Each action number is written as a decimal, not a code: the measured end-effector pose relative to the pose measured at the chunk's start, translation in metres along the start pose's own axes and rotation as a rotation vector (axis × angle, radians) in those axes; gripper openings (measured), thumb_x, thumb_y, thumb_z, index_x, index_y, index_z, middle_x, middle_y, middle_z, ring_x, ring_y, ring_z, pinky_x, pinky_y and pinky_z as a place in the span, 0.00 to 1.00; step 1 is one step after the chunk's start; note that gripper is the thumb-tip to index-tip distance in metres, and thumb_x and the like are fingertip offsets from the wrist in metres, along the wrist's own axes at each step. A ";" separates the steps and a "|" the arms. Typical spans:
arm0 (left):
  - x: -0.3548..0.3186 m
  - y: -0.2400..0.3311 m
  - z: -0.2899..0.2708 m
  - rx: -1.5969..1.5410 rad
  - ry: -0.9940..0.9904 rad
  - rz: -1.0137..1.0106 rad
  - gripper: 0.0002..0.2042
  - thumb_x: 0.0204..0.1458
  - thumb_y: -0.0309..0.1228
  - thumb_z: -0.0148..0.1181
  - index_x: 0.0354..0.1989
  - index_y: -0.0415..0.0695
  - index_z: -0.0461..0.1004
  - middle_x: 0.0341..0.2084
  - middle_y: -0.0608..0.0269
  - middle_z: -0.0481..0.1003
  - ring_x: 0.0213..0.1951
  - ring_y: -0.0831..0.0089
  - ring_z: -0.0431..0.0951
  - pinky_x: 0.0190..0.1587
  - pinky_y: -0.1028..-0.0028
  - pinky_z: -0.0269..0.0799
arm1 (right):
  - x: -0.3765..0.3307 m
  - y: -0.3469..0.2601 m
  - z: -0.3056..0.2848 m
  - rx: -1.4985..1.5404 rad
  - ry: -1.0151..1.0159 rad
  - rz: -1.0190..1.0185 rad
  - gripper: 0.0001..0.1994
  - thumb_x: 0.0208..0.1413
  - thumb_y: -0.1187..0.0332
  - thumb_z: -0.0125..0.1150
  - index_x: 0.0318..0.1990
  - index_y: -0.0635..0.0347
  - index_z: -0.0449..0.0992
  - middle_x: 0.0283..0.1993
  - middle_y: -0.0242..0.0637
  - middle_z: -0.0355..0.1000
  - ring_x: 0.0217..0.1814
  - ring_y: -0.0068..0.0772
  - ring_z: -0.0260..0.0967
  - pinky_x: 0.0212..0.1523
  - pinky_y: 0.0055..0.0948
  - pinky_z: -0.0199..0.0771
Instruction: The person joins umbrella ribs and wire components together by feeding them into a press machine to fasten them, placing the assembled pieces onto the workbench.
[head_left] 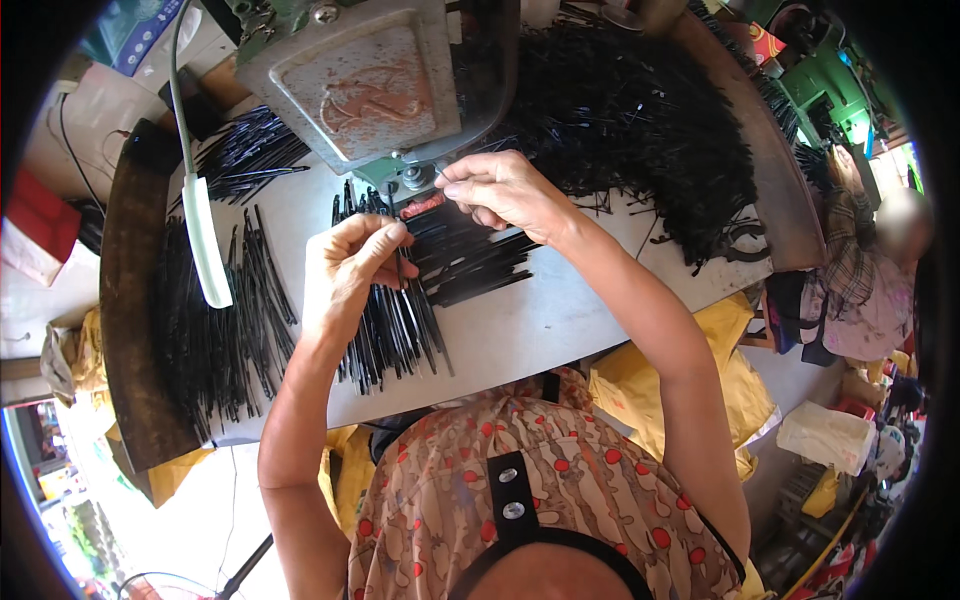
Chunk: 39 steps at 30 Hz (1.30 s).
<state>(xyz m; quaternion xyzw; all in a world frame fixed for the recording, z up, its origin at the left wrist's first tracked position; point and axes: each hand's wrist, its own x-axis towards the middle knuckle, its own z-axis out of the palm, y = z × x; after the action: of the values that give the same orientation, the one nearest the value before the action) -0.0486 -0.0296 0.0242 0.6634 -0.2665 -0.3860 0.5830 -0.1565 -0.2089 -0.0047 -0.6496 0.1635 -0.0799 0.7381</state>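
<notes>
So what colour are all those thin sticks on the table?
Black. The thin sticks lie in bundles on the grey table, clearest in the head view.

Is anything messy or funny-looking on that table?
Yes. The big heap of thin black sticks on the right is a jumble pointing every way, while the bundle under the left hand lies neatly side by side. Nothing looks broken.
</notes>
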 end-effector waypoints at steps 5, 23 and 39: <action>0.013 -0.010 -0.003 0.160 0.111 0.092 0.08 0.49 0.20 0.49 0.39 0.36 0.68 0.29 0.60 0.73 0.20 0.80 0.71 0.18 0.84 0.67 | 0.009 -0.001 0.010 -0.075 0.001 -0.010 0.09 0.51 0.67 0.56 0.32 0.66 0.73 0.19 0.25 0.62 0.17 0.12 0.55 0.15 0.13 0.53; 0.034 -0.024 -0.001 0.482 0.241 0.300 0.10 0.47 0.21 0.51 0.39 0.34 0.72 0.21 0.60 0.74 0.21 0.81 0.68 0.27 0.81 0.64 | 0.013 -0.007 0.016 -0.057 0.114 0.003 0.11 0.49 0.71 0.57 0.36 0.72 0.73 0.19 0.21 0.58 0.18 0.08 0.50 0.15 0.11 0.47; 0.038 -0.030 -0.004 0.829 0.298 0.610 0.11 0.47 0.21 0.52 0.39 0.35 0.72 0.19 0.62 0.72 0.22 0.83 0.68 0.26 0.80 0.65 | 0.015 -0.005 0.018 -0.040 0.097 0.015 0.09 0.50 0.72 0.56 0.34 0.70 0.72 0.19 0.22 0.59 0.18 0.08 0.50 0.15 0.10 0.46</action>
<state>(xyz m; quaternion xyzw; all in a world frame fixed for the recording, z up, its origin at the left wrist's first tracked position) -0.0265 -0.0529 -0.0124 0.7780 -0.4917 0.0371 0.3892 -0.1356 -0.1978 0.0001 -0.6583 0.2056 -0.1025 0.7169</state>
